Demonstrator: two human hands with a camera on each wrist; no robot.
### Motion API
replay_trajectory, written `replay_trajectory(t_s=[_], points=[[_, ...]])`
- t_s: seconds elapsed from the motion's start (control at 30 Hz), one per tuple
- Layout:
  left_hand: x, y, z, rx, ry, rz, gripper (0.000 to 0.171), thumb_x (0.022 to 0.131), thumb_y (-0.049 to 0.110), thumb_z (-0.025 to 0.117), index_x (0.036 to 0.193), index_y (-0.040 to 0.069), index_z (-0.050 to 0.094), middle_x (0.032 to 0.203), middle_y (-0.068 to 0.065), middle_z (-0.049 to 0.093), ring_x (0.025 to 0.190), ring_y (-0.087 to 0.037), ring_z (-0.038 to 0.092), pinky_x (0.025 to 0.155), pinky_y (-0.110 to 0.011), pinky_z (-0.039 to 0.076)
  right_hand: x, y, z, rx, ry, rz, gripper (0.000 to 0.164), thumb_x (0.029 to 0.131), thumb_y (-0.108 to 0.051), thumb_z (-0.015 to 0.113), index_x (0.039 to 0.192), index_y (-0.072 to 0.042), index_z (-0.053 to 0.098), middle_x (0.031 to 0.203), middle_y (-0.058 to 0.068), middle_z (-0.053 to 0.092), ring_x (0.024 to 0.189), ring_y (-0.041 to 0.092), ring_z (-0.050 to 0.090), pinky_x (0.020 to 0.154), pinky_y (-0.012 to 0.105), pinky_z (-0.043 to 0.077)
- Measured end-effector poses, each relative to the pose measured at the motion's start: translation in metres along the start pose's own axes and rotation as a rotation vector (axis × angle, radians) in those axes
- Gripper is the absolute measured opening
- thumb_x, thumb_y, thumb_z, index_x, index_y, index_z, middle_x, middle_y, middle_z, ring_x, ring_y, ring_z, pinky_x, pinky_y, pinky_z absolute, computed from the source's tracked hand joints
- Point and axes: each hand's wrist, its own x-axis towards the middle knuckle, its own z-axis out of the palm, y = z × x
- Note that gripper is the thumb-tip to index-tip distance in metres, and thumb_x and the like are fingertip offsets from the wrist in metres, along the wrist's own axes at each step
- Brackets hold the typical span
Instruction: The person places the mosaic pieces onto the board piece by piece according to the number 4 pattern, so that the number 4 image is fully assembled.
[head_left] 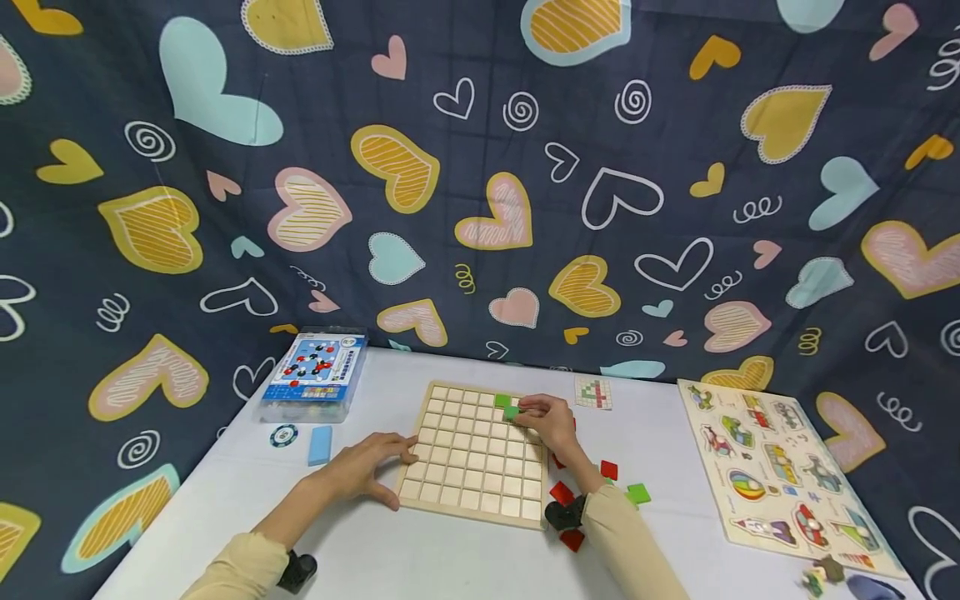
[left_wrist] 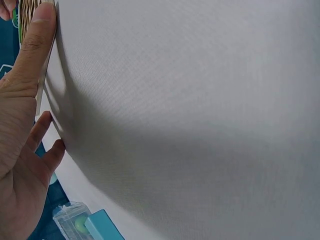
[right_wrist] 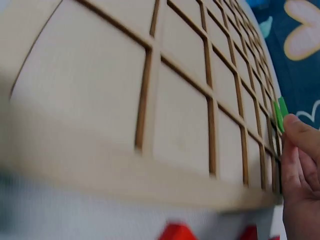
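A wooden grid board (head_left: 472, 517) with square cells lies on the white table. My right hand (head_left: 551, 423) is over the board's far right part and pinches a green square tile (head_left: 512, 412) between thumb and fingers; the right wrist view shows that tile (right_wrist: 283, 107) at the fingertips. Another green tile (head_left: 502, 401) sits in a cell of the far row. At the board's left edge rests my left hand (head_left: 367, 468), fingers and thumb spread. In the left wrist view its thumb (left_wrist: 37, 45) lies along the board's side, and the hand holds no tile.
Red tiles (head_left: 609, 471) and green tiles (head_left: 638, 493) lie loose right of the board. Behind them is a small pattern card (head_left: 593, 392). A picture puzzle board (head_left: 787, 475) lies far right. At left are a boxed set (head_left: 315, 375), a round chip (head_left: 284, 435) and a blue block (head_left: 319, 445).
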Motion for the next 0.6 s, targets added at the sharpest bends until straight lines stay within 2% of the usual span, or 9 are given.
replay_trajectory(t_s=[0.4, 0.6], points=[[0.001, -0.002, 0.000, 0.022, 0.014, 0.015, 0.064, 0.062, 0.044, 0.082, 0.117, 0.016, 0.064, 0.143, -0.010, 0.047, 0.125, -0.039, 0.044, 0.088, -0.067, 0.044, 0.007, -0.004, 0.033, -0.064, 0.006, -0.092, 0.024, 0.075, 0.008, 0.076, 0.097, 0.009, 0.068, 0.090, 0.022, 0.070, 0.078, 0.033, 0.070, 0.069, 0.031, 0.059], [0.000, -0.002, 0.000, 0.015, 0.012, 0.014, 0.063, 0.063, 0.042, 0.083, 0.116, 0.015, 0.064, 0.143, -0.010, 0.047, 0.126, -0.038, 0.043, 0.090, -0.066, 0.043, 0.009, -0.006, 0.042, -0.059, 0.009, -0.088, 0.024, 0.074, 0.011, 0.074, 0.097, 0.011, 0.068, 0.090, 0.022, 0.070, 0.080, 0.035, 0.070, 0.071, 0.034, 0.059]])
